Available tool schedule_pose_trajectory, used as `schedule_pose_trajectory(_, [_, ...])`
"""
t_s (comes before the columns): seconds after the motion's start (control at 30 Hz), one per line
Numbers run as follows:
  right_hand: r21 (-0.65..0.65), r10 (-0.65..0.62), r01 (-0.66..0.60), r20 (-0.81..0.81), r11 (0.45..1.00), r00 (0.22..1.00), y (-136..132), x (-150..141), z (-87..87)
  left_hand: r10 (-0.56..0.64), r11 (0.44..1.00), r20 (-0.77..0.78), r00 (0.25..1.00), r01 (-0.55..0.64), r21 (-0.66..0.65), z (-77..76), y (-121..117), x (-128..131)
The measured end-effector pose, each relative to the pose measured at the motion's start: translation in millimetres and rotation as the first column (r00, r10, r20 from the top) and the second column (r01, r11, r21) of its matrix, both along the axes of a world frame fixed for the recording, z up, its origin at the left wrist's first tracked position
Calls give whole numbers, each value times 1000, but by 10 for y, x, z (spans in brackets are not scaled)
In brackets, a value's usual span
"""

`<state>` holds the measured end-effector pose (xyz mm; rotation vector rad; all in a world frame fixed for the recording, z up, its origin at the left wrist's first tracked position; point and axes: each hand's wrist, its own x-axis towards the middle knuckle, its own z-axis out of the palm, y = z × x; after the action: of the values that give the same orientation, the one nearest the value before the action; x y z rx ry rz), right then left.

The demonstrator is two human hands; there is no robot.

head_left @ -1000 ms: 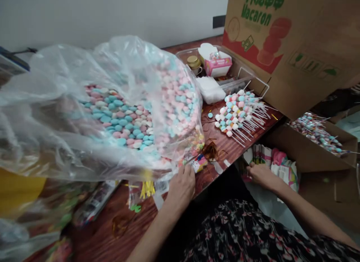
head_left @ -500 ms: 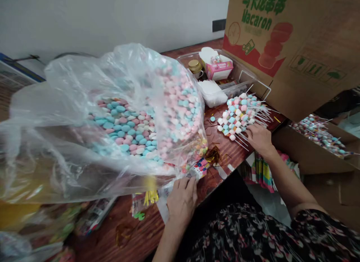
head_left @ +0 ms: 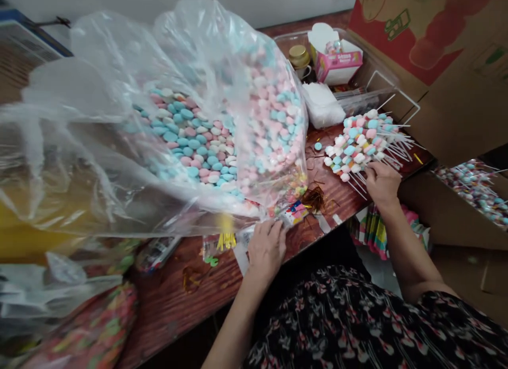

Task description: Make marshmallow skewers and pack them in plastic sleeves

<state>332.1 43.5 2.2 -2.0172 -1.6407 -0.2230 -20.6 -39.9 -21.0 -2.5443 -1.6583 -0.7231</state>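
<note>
A pile of candy skewers (head_left: 359, 141), with pastel pink, blue and white pieces on white sticks, lies near the right edge of the table. My right hand (head_left: 383, 183) is closed at the near side of the pile, its fingers pinching a stick of one candy skewer. On the table's front edge my left hand (head_left: 268, 247) rests palm down, fingers laid over clear plastic packaging and holding nothing that I can see. Just beyond it is a small colourful printed packet (head_left: 296, 212). A large clear plastic bag (head_left: 99, 194) of pastel candies (head_left: 194, 143) fills the left and centre.
Behind the pile stands a clear plastic bin (head_left: 387, 78) with a pink box (head_left: 339, 66) and a gold-lidded jar (head_left: 299, 57). A large carton (head_left: 444, 110) rises at right. Wrapped skewers (head_left: 474, 186) fill a lower box. Gold twist ties (head_left: 315, 199) lie on the table.
My right hand has moved up from the folded packaging below the table to the skewer pile and closed on a stick. My left hand has stayed at the table edge. The view has shifted.
</note>
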Motion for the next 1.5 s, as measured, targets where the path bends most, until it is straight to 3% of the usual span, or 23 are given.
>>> schedule_pose_trajectory(0.13, [283, 99, -81, -49, 956, 994, -178, 11, 30, -6, 1000, -88, 996, 5, -11, 38, -74, -45])
schedule_pose_trajectory(0.23, [390, 254, -218, -41, 895, 966, -370, -42, 118, 6, 1000, 10, 1000, -6, -18, 33, -63, -77])
schedule_pose_trajectory(0.3, [374, 400, -350, -62, 858, 914, -499, -94, 172, 19, 999, 145, 989, -12, -43, 24, -21, -106])
schedule_pose_trajectory(0.4, [277, 617, -569, -133, 775, 776, -649, -175, 207, 58, 988, 319, 946, -9, -153, 24, 55, -165])
schedule_pose_trajectory(0.5, [220, 722, -689, -153, 691, 675, -721, -250, 192, 109, 966, 389, 915, -5, -258, 33, 115, -226])
schedule_pose_trajectory(0.7, [196, 785, -760, -132, 619, 605, -757, -373, 147, 160, 929, 409, 898, 3, -371, 24, 191, -298])
schedule_pose_trajectory(1.03, [84, 795, -791, -56, 606, 604, -723, -421, 117, 126, 933, 394, 910, 26, -359, 39, 180, -291])
schedule_pose_trajectory(1.3, [-18, 757, -780, 255, 626, 602, -702, -425, 243, 13, 953, 302, 953, 79, -292, 53, 161, -268])
schedule_pose_trajectory(1.5, [-21, 760, -802, 335, 597, 557, -699, -543, 409, -81, 960, 204, 976, 131, -247, 84, 159, -265])
